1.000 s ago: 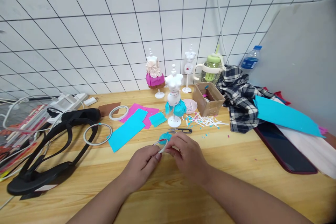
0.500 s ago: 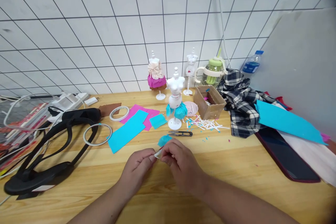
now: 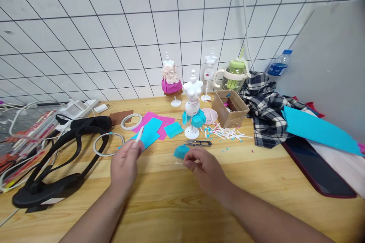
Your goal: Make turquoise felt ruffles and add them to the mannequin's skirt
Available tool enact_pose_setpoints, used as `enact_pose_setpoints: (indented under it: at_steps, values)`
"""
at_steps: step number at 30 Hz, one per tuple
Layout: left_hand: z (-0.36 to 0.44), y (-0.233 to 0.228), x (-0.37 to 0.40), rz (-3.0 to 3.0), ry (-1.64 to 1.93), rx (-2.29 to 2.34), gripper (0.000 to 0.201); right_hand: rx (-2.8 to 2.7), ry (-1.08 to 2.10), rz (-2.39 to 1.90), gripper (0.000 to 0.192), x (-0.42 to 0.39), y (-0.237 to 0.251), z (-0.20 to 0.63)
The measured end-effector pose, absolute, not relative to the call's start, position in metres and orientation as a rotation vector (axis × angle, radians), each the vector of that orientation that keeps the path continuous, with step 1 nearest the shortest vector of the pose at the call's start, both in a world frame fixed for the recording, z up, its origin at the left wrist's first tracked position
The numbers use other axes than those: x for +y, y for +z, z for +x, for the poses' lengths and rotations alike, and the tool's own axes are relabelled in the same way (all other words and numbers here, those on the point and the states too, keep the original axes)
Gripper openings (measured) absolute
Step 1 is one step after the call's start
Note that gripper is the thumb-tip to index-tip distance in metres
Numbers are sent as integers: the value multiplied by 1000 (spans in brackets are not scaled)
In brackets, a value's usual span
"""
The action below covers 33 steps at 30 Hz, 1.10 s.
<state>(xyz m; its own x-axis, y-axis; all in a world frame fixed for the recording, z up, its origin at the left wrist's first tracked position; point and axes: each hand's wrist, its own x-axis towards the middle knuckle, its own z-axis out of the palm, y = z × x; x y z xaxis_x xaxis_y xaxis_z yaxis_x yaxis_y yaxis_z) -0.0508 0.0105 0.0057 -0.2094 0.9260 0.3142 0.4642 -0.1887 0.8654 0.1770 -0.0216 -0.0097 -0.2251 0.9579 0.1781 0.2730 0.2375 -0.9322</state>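
Head view. The left hand [image 3: 124,164] is raised over the wooden table [image 3: 176,205], thumb and forefinger pinched shut on a thin white strip [image 3: 139,134] that sticks up and away from the fingertips, over the near corner of the blue paper sheet [image 3: 146,134]. The right hand [image 3: 205,169] rests low on the table, its fingers curled narrow, pinching the end of a fine white sliver [image 3: 179,163] that lies to their left. A crumpled blue tuft [image 3: 181,151] lies just beyond the right fingertips, with small black snips [image 3: 199,143] behind it and the white mannequin [image 3: 192,100], skirted in blue, farther back. Half a second earlier both hands met at one white piece; the left has since drawn away leftward, and the hands now stand apart.
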Motion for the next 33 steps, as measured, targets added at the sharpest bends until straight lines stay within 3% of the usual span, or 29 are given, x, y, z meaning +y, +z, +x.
enact_pose_setpoints:
  at_steps: [4, 8, 12, 16, 20, 26, 33]
  values:
    - [-66, -12, 27, 2306, 724, 1840, 34, -1602, 1093, -1210, 13, -10, -18, 180]
    - [-69, -17, 30, 2456, 327, 2063, 38, -1580, 1156, -1217, 12, -11, -19, 180]
    - [-61, -2, 18, 2513, 543, 2114, 38, -1558, 1207, -1198, 14, -14, -13, 180]
    - [-39, 4, -2, 2346, 933, 1607, 34, -1606, 1154, -1240, 11, -15, -10, 181]
    - [-15, -4, -15, 1996, 810, 1218, 49, -1628, 1162, -1254, 9, -14, -11, 180]
    - [-6, -3, -21, 2062, 774, 1351, 30, -1574, 1280, -1206, 9, -14, -12, 179]
    - [-9, 0, -21, 2127, 758, 1387, 23, -1484, 1426, -1138, 13, -15, -11, 178]
